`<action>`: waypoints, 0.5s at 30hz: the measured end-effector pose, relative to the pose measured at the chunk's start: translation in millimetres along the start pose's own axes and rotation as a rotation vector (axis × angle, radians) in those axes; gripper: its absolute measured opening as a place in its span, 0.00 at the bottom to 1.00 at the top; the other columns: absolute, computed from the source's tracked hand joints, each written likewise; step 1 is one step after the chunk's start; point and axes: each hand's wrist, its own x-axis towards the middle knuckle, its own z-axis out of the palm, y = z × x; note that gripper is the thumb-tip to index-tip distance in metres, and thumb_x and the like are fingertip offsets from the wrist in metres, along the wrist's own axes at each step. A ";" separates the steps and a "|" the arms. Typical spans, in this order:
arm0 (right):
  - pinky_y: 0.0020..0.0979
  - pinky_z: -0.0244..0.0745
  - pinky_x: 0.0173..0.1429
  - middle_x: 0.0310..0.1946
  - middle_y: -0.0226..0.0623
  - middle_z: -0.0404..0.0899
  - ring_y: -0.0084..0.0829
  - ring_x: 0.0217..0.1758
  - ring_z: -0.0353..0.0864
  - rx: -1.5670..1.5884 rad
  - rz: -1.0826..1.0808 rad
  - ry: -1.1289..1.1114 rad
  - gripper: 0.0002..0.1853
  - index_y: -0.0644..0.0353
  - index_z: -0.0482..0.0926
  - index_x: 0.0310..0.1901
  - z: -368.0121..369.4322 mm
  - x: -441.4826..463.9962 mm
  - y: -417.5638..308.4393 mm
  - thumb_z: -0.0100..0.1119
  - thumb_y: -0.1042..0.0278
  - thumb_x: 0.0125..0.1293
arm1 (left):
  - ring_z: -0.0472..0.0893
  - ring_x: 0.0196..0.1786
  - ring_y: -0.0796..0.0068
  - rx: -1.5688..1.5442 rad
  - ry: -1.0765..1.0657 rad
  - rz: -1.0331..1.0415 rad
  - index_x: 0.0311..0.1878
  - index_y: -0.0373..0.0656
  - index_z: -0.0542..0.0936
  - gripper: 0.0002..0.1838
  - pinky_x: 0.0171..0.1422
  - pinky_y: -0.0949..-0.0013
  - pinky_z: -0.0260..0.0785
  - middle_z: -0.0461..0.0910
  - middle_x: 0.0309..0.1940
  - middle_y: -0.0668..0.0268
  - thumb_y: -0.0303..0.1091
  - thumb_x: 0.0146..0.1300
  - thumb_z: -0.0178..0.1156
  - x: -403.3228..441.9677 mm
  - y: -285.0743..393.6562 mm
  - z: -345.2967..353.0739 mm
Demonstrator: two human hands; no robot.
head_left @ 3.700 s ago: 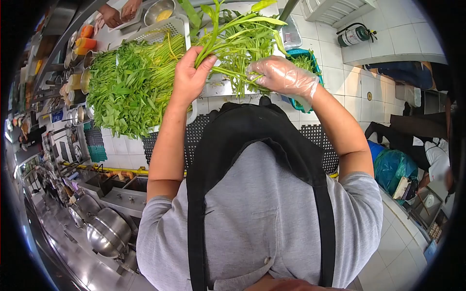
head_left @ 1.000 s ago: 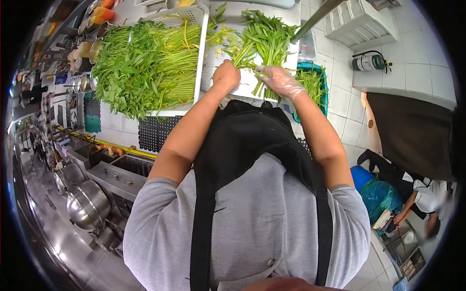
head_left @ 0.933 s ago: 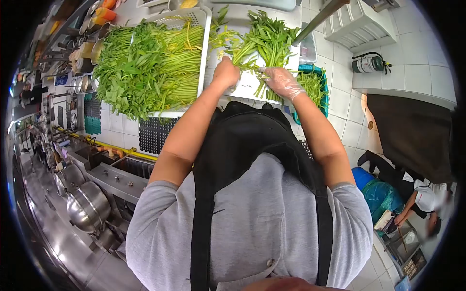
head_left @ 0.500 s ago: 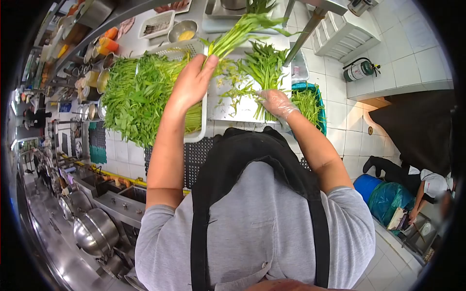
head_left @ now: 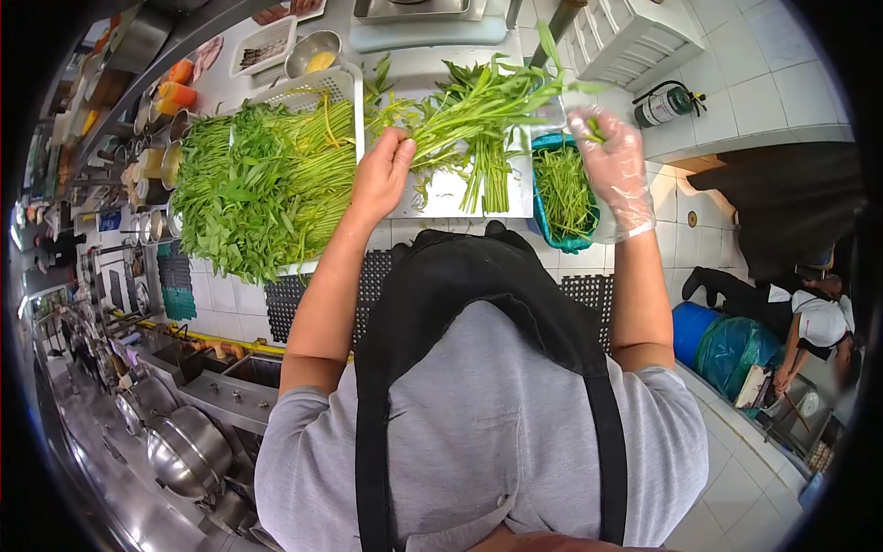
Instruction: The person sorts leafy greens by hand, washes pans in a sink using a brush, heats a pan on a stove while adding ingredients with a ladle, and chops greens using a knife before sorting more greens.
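My bare left hand (head_left: 379,177) is closed around the stems of a bunch of water spinach (head_left: 464,115), its leafy tops pointing right. To the right, my right hand (head_left: 618,175) wears a clear plastic glove. Its fingers are curled around a small green water spinach piece (head_left: 594,131), beside a teal-lined bin (head_left: 570,245) of cut stems (head_left: 563,189). Beneath the held bunch, a second bunch (head_left: 489,182) lies on the steel counter (head_left: 443,195), among loose leaves. To the left, a white plastic basket (head_left: 357,97) is heaped with water spinach (head_left: 262,179).
A metal bowl (head_left: 313,51) with yellow contents and a white tray (head_left: 267,44) stand behind the basket. At the right are a white rack (head_left: 635,37) and a fire extinguisher (head_left: 664,106). Another person (head_left: 814,322) bends at the lower right, near a blue barrel (head_left: 694,327).
My right hand has left the bunch on the counter and moved right, now closed on a green piece. My left hand has lowered its bunch, which now lies more level over the counter.
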 end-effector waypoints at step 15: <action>0.46 0.87 0.55 0.53 0.45 0.88 0.50 0.51 0.90 -0.512 -0.721 -0.218 0.24 0.55 0.87 0.58 38.9 32.7 -14.7 0.72 0.74 0.57 | 0.89 0.46 0.42 0.016 0.040 0.187 0.51 0.38 0.82 0.17 0.49 0.52 0.78 0.89 0.41 0.48 0.45 0.83 0.62 0.9 36.4 -4.6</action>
